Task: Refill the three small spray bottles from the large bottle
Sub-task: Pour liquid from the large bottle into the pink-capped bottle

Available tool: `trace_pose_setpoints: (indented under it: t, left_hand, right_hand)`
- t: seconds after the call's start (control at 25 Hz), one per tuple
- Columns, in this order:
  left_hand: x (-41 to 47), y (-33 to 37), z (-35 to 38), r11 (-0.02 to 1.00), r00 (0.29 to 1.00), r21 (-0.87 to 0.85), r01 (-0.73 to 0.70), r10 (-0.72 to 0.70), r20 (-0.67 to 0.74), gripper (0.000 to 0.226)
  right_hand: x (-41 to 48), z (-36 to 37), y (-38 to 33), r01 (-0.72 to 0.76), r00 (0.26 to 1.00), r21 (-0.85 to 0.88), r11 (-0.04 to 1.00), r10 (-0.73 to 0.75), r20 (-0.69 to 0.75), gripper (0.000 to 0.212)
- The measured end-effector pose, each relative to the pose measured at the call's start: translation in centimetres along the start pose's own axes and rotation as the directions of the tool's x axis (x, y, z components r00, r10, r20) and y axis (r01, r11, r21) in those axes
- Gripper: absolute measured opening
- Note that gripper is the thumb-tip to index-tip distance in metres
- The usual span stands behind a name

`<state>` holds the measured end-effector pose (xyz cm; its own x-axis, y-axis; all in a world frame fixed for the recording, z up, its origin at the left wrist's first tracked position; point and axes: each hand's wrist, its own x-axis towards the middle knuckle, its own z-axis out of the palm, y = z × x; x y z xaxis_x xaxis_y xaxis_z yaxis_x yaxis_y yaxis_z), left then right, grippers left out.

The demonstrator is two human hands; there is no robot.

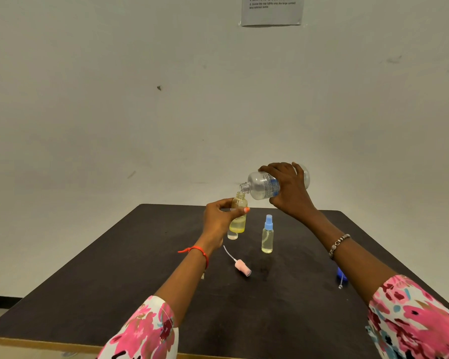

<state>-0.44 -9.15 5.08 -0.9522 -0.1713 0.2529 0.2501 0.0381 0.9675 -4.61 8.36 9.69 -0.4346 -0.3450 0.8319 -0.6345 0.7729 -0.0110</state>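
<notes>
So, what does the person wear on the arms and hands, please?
The left sleeve and right sleeve are white with pink flowers. A red thread circles the left wrist; a silvery beaded bracelet circles the right. The left hand has an orange-painted thumbnail.

The left hand [217, 219], arm stretched forward, pinches a small clear yellow-tinted bottle [239, 203] between thumb and fingers. The right hand [289, 193], higher, grips a large clear plastic bottle [261, 186] from above.
</notes>
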Motion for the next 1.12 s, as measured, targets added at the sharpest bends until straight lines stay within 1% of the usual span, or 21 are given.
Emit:
trace_pose_setpoints:
  t: [0.48,0.88,1.12]
  left_hand:
    - [-0.15,0.16,0.07,1.000,1.000,0.027,0.007,-0.006,-0.004,0.050]
    - [-0.26,0.33,0.07,1.000,1.000,0.014,0.009,-0.009,-0.013,0.047]
    - [-0.29,0.31,0.06,0.999,1.000,0.030,0.014,-0.013,-0.019,0.051]
  right_hand:
    - [0.06,0.11,0.11,-0.004,1.000,-0.002,1.000,0.004,0.005,0.059]
    - [0.09,-0.13,-0.01,0.000,1.000,-0.003,1.000,0.000,-0.003,0.057]
    - [0.13,-0.10,-0.01,0.003,1.000,-0.005,1.000,-0.003,-0.001,0.057]
